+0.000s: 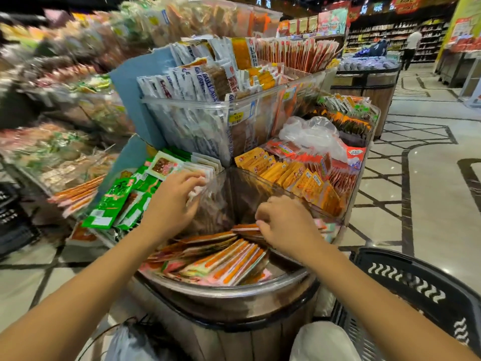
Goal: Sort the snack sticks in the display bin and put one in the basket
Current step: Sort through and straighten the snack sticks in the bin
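Nearest, at 5 o'clock from the display bin [234, 298], stands a black basket [406, 282]. The snack sticks [229, 264], orange and pink, lie fanned flat in the bin's front compartment at 6 o'clock. At 3 o'clock of that pile the right hand [286, 225], fingers curled, pinches the ends of a few sticks. At 10 o'clock the left hand [171, 201] bends its fingers over pale packets by the clear divider; blur hides whether it grips. Green packets [112, 204] lie at 9 o'clock, orange packets [299, 175] at 2. Farther, at 12, an upper tier [197, 121] holds upright white packets.
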Available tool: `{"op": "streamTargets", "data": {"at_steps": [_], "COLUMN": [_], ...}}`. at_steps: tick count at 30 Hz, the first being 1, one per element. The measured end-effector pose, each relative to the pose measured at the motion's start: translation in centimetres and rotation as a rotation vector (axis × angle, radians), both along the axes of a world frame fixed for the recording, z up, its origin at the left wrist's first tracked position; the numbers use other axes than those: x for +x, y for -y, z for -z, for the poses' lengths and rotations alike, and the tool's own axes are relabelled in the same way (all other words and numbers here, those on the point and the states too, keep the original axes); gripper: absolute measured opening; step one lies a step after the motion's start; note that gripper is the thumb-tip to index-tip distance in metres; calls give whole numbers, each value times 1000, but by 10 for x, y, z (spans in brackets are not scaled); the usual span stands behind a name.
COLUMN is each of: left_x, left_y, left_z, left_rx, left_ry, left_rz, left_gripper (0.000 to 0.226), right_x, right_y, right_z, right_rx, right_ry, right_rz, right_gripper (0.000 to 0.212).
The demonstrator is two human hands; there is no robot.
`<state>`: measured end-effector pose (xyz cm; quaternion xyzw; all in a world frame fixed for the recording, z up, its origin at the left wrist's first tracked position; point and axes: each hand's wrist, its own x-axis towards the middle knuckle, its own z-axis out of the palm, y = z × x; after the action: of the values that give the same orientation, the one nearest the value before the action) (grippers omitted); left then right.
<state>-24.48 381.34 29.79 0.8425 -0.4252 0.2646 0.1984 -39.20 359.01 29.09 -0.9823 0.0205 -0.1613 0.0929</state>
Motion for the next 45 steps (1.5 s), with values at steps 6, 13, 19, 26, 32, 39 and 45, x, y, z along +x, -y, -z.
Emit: {"op": "streamTargets", "data": {"at_steps": [6,13,19,26,32,39,45], "left_x": [9,9,9,11,12,10,8], "left_y": [-21,-24,-23,-24,-24,-24,-22], "left_z": [25,31,33,35,36,34,32], "left_rx": [16,-55,-79,-69,-65,-56,-56], "left_ry": [-129,-190,-189,-175,-177,-189,-209], "left_rz": [-16,-23,-29,-36,-32,-46,-54], "left_gripper": [28,29,30,30,30,29,31], "right_x": [32,64,68,64,60,55,42], "right_y": [-45,-79,-79,-76,-75,-67,-44], "right_z": [11,26,38,35,34,23,-11], "right_rx": [162,137,37,31,54,540,802], "right_ry": [-187,-273,-228,-203,-118,-2,246], "right_rz": [-229,-361,-404,-438,-452,-422,-335], "right_gripper": [27,46,40,32,22,15,21]}}
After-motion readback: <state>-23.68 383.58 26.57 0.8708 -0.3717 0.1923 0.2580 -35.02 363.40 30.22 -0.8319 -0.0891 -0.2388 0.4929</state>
